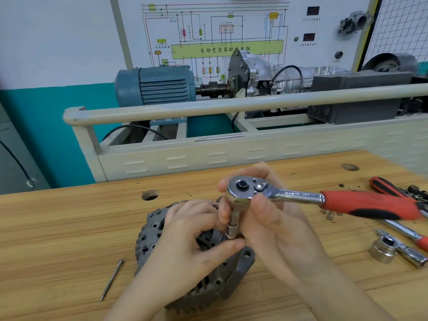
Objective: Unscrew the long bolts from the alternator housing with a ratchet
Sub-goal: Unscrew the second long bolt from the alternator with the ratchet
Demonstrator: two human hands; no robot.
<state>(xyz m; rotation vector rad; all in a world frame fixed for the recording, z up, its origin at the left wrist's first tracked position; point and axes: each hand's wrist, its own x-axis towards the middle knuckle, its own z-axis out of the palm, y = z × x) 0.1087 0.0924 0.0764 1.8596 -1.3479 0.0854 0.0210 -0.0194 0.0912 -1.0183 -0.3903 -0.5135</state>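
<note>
Ratchet (301, 198) handle horizontal, pointing right

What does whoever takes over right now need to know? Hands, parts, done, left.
Left hand: grips the alternator on the wooden bench, steadying it.
Right hand: fingers pinch the ratchet at its head; the red handle is free.
The socket points down into the housing top; the bolt head under it is hidden.
Done: one long bolt lies out on the bench, left of the alternator.
Left: the bolt under the socket and any others; the count is not visible.
Spare sockets and tools lie at right.
</note>
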